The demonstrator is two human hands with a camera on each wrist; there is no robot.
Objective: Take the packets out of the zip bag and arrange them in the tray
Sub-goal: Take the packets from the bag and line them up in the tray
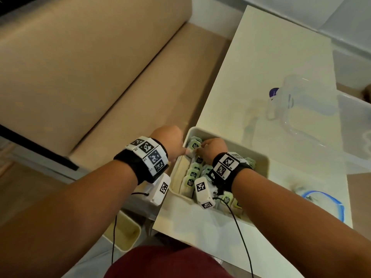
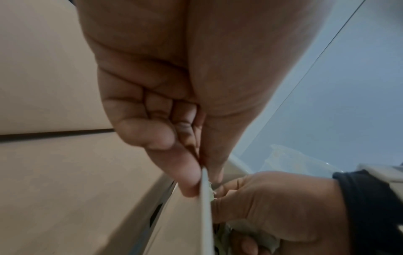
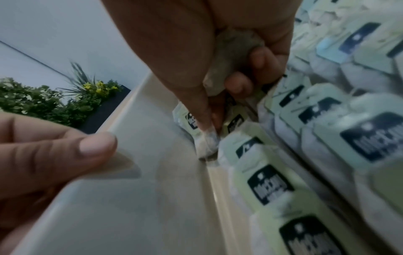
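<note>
A cream tray [image 1: 241,146] stands at the table's near left corner, packed with rows of pale green packets [image 1: 193,173] with dark labels. My left hand [image 1: 185,151] pinches the tray's left rim [image 2: 206,215] between thumb and forefinger [image 2: 189,182]. My right hand [image 1: 200,149] reaches into the tray's far left corner. In the right wrist view its thumb and forefinger pinch one packet [image 3: 207,145] low against the tray wall [image 3: 152,155], while another packet [image 3: 229,60] is held in the curled fingers. The flat zip bag [image 1: 329,197] with a blue edge lies to the right of the tray.
A clear plastic jug [image 1: 297,105] stands further back on the white table [image 1: 261,57], with a clear box [image 1: 357,133] at the right edge. A beige sofa [image 1: 80,67] runs along the left. A small white bin [image 1: 128,231] sits below the table's left edge.
</note>
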